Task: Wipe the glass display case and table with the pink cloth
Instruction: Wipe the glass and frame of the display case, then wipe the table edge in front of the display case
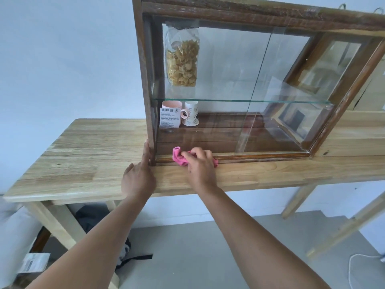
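**Pink cloth at the case's bottom rail, right hand gripping it**

Pink cloth [179, 157] is bunched up and pressed against the lower front rail of the glass display case [250, 9], toward the rail's left end, at about 6 o'clock from frame centre. The right hand [200, 165] lies on top of it with fingers curled round the fabric. A wad of cloth sticks out at 9 o'clock of the hand, a small tip at 3 o'clock. The cloth also touches the light wood surface [83, 159] just in front of the rail.

The left hand [138, 174] is at 9 o'clock of the right, near it but apart. It is held flat with fingers straight, fingertips against the case's front left corner post, grasping nothing.

The case has a dark wood frame and glass panels, and stands on the surface toward its back. A glass shelf [250, 100] runs across the middle. Above the shelf, at the case's 10 o'clock, is a clear bag of pale dried food [182, 61]. Below it, at 8 o'clock, a pink mug [171, 113] with a label touches a white cup [190, 116].

Under the surface, at 7 o'clock of the frame, there is a dark bag [91, 217] on the grey floor [208, 247]. A white cable [354, 265] lies at 4 o'clock.
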### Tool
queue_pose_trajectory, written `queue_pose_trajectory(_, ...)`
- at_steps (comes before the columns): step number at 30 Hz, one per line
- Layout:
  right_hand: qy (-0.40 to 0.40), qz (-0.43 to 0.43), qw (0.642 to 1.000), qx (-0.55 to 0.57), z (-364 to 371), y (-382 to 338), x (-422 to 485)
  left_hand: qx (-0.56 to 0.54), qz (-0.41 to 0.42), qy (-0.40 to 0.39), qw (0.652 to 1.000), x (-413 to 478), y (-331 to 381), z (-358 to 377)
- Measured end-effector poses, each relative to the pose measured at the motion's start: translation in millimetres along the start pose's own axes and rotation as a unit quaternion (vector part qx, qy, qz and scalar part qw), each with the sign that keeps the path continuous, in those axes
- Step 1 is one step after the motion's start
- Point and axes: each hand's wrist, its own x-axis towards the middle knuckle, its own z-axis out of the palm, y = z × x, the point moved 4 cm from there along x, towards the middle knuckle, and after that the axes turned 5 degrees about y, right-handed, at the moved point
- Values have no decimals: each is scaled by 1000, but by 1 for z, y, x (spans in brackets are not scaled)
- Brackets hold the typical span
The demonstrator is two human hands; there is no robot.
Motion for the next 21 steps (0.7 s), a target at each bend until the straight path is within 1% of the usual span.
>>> queue_pose_trajectory(3, -31, -12, 999, 9, 14, -34, 1, -10, 7, -4, 1000, -1, 1, 0)
queue_pose_trajectory(5, -44, -36, 998, 12, 19, -51, -8, -16, 10, -10, 1000, -2, 3, -1)
queue_pose_trajectory(8, -19, -78, 997, -16, 20, -55, -37, -60, 29, -7, 998, -4, 3, -5)
queue_pose_trajectory(10, -29, -86, 996, -2, 21, -48, -53, -129, 22, 35, 991, -8, 2, -12)
queue_pose_trajectory(12, -73, -118, 990, -15, 23, -38, -66, -209, -2, 100, 973, -14, 1, -20)
queue_pose_trajectory(14, -108, -139, 984, -37, 19, -20, -71, -242, 6, 139, 960, -24, 4, -22)
queue_pose_trajectory(15, -117, -137, 983, -43, 14, -8, -71, -243, 23, 146, 959, -30, 8, -21)
queue_pose_trajectory(17, -118, -110, 985, -56, -4, 25, -70, -208, 81, 142, 964, -40, 23, -17)
queue_pose_trajectory(19, -105, -78, 988, -77, -27, 68, -67, -157, 159, 118, 968, -48, 48, -9)
queue_pose_trajectory(21, -105, -52, 988, -100, -50, 112, -66, -124, 210, 86, 966, -52, 75, 2)
